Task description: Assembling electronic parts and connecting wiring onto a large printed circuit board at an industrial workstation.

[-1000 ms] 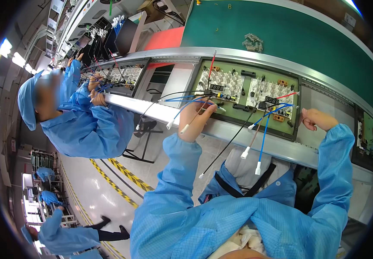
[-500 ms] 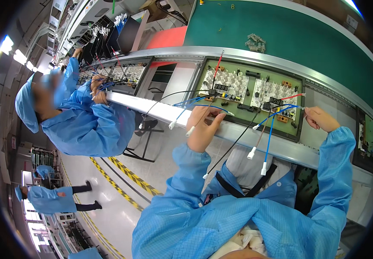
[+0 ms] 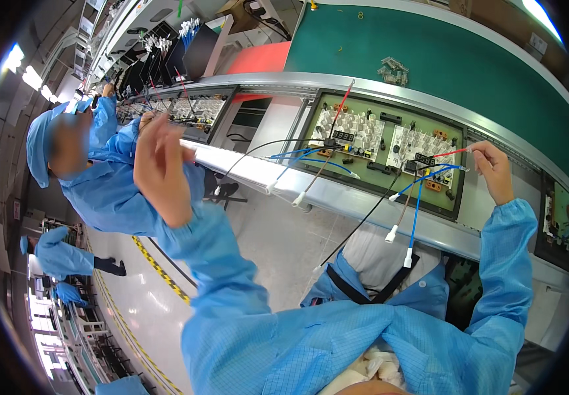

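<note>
My right hand (image 3: 493,170) is closed at the right edge of the circuit board tray, its fingertips pinching the tip of a red wire (image 3: 451,153). That wire comes off the right one of two circuit boards (image 3: 422,146), each with a small dark display and many white parts. Just below the pinch, the end of a blue wire (image 3: 443,170) sticks out. My left hand (image 3: 162,172) is raised far to the left, away from the tray and smeared by motion; its grip does not show clearly. White-tipped brown, blue and black wires hang over the front rail.
A metal rail (image 3: 245,155) runs along the front. Small metal parts (image 3: 393,71) lie on the green mat (image 3: 455,59). At left a co-worker in blue (image 3: 100,197) works at another tray (image 3: 195,115); a third tray (image 3: 561,220) is at right. Another person (image 3: 64,253) stands farther off.
My left hand has left the hanging wires at the tray and swung up to the left. My right hand has shifted slightly up, from the blue wire's end to the red wire's tip.
</note>
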Tool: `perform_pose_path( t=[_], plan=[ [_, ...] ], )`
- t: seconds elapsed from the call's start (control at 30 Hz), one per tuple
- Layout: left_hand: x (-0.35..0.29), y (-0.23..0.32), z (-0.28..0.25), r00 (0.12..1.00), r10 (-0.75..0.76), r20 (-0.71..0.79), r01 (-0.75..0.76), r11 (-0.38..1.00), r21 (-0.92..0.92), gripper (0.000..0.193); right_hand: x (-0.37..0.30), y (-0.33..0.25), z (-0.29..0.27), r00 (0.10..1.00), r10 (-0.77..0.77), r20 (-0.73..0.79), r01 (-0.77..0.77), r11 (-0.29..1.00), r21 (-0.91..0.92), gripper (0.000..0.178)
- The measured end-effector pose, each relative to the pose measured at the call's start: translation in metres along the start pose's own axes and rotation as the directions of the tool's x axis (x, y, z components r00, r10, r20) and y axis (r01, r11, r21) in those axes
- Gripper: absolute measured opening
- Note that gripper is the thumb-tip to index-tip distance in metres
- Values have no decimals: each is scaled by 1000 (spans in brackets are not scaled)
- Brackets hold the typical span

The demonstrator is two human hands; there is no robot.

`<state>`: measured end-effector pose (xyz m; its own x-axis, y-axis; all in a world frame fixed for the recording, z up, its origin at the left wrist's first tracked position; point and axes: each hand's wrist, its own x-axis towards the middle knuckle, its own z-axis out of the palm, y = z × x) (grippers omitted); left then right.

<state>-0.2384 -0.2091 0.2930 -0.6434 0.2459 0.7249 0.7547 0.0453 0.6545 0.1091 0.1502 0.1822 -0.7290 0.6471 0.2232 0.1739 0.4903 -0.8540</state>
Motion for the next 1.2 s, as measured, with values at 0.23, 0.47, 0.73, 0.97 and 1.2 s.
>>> perform_pose_path(
  t=[0.23,0.47,0.73,0.97,1.2],
  plan=[
    [52,-10,123,373,416,829,-414,874,-253,29,-9,-21,17,999,-24,-30,26,998,53,17],
    [43,-14,144,59,155,986,-234,962,-137,16,-2,-17,9,999,49,13,-49,998,30,17],
    [50,-42,144,131,171,977,-252,958,-134,8,6,-4,-2,998,57,-29,-53,992,119,20],
    [43,-72,130,106,127,986,-173,979,-107,4,5,-8,-1,994,104,17,-105,989,104,15],
    [44,-75,113,97,127,987,-352,932,-85,15,22,-35,30,944,-328,20,328,934,-146,16]
  ],
)
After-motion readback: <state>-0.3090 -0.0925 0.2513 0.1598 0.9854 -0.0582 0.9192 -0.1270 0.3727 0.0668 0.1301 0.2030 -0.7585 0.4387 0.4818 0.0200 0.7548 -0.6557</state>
